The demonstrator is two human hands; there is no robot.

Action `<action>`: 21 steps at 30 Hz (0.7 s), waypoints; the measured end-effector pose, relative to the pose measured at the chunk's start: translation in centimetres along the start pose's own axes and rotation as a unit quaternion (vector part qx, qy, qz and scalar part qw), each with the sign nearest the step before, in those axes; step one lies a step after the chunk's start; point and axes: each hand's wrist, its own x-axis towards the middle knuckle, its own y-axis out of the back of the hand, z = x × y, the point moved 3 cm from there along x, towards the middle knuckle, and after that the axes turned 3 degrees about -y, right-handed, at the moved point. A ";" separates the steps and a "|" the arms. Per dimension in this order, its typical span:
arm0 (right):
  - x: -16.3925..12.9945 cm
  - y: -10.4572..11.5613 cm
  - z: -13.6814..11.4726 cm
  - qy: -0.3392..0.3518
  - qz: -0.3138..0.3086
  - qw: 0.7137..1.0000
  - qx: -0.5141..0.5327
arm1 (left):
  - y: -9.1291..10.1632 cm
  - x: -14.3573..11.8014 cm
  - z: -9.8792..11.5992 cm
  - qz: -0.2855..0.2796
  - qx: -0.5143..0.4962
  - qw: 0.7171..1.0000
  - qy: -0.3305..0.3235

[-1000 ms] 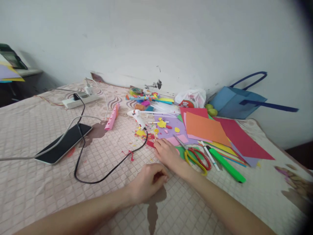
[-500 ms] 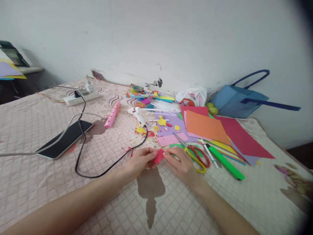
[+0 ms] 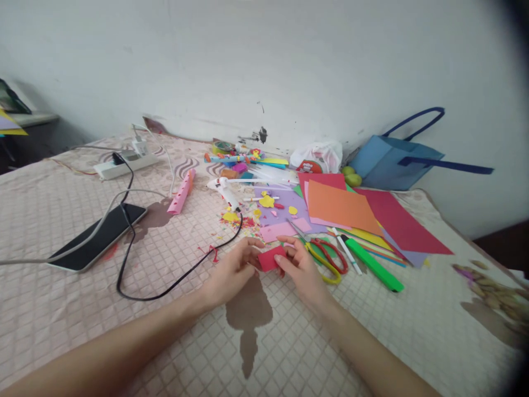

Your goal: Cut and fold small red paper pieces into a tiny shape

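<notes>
A small red piece of paper [image 3: 270, 258] is held up between my two hands, just above the table. My left hand [image 3: 236, 270] grips its left edge, with the fingers behind it. On the right edge, the thumb of my right hand [image 3: 303, 271] presses against the front while the fingers curl behind. Just right of my right hand lie scissors with red and yellow handles [image 3: 329, 259]. Beyond my hands are pink paper strips [image 3: 276, 231] and a purple sheet [image 3: 298, 202] strewn with yellow paper bits.
A white glue gun [image 3: 226, 193] with a black cord lies behind my left hand. To the left are a black phone-like slab [image 3: 97, 237], a power strip [image 3: 126, 164] and a pink paper roll [image 3: 182, 192]. Rightward lie a green cutter [image 3: 374, 264], orange paper [image 3: 345, 207] and a blue bag [image 3: 397, 162].
The red paper has turned flatter towards me, showing more of its face. My right thumb now lies across it, and my left thumb has moved lower. The whole view has shifted slightly.
</notes>
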 end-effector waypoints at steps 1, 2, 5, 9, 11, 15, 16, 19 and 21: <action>0.0 0.1 0.0 -0.001 0.006 1.000 0.004 | -0.1 -0.1 0.1 -0.016 0.033 0.999 -0.025; 0.0 0.0 0.1 -0.002 0.008 1.000 0.007 | -0.2 -0.2 0.3 -0.024 0.070 0.996 -0.046; -0.3 -0.2 0.0 -0.006 -0.004 1.000 0.020 | -0.3 -0.3 0.7 -0.023 0.152 0.984 -0.085; -0.7 -0.6 0.0 -0.059 -0.023 0.994 0.084 | -0.2 -0.3 0.9 -0.011 0.164 0.982 -0.091; -0.9 -0.7 0.2 -0.101 -0.041 0.986 0.122 | -0.2 -0.3 0.8 -0.018 0.149 0.986 -0.077; -0.9 -0.6 0.6 -0.128 -0.048 0.984 0.117 | -0.4 -0.4 0.5 -0.030 0.119 0.992 -0.039; -0.9 -0.6 0.6 -0.123 -0.044 0.985 0.108 | -0.4 -0.4 0.4 -0.027 0.113 0.993 -0.032; -1.0 -0.8 0.5 -0.103 -0.044 0.990 0.088 | -0.2 -0.2 0.0 -0.008 0.075 0.997 -0.014; -1.1 -1.1 0.4 -0.090 -0.056 0.991 0.078 | -0.1 0.0 -0.3 0.004 0.021 1.000 0.007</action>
